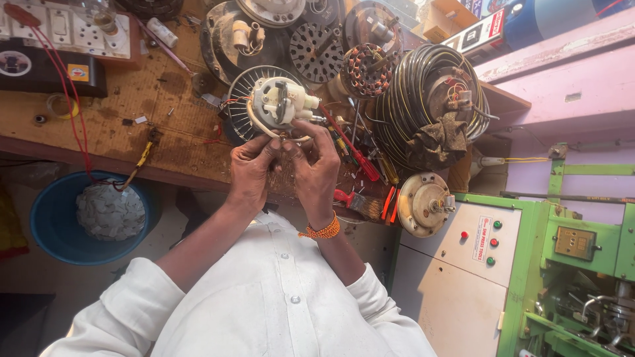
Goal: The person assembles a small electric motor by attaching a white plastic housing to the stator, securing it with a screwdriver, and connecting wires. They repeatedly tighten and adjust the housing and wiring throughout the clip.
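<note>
Right now I see both hands meeting at the centre of the frame. My left hand (250,168) and right hand (316,168) pinch the white wires (261,129) hanging from a white motor part (283,101), which sits just above them, centre top, over a finned rotor (239,99). A cable coil (430,99) lies to the right, a blue tub (89,215) at lower left.

Motor unit (281,102): on the workbench (165,106), just beyond both hands. Wire coil (430,99): right of the hands. Round casing (423,203): right, nearer the body. Tub (89,218): left, below the bench edge. Socket board (66,30): far left, behind. Control cabinet (463,264): right, below.
</note>
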